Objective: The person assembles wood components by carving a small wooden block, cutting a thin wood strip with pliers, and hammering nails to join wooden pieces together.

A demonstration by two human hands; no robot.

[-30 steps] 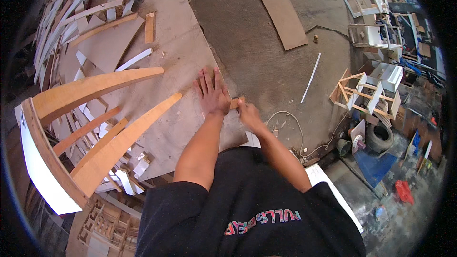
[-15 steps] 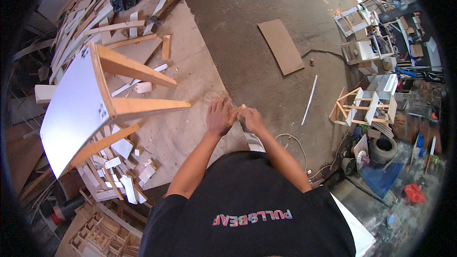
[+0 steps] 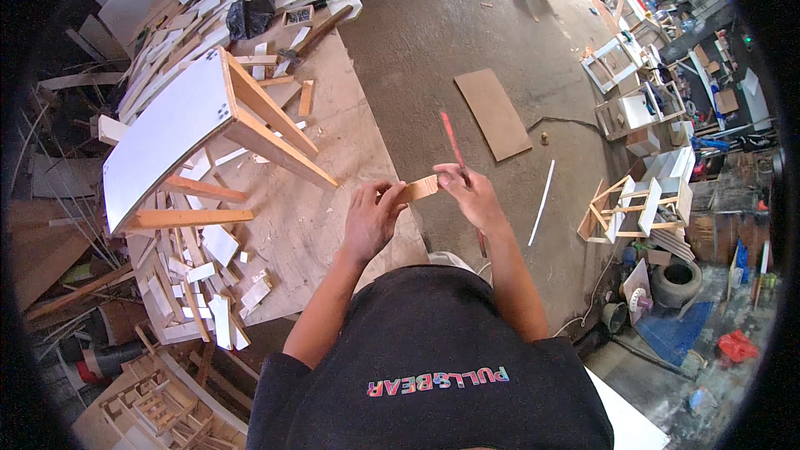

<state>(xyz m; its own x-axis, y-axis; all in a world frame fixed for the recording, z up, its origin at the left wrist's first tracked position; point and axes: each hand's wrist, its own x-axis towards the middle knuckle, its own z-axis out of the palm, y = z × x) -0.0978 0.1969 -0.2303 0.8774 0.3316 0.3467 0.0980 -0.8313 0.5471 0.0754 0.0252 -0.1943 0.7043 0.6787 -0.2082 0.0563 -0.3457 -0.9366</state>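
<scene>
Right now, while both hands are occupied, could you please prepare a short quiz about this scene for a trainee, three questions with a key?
1. Which hand holds the red strip?
2. True or false: the fingers of the left hand grip the wood block.
3. Fill in: the stool on the table has a ____ top.

Key:
1. The right hand.
2. True.
3. White.

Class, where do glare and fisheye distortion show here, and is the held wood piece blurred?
Head view: glare whitens the floor toward the upper right; head view: black corners frame a rounded picture; head view: the wood piece shows readable stripes, without obvious blur.
</scene>
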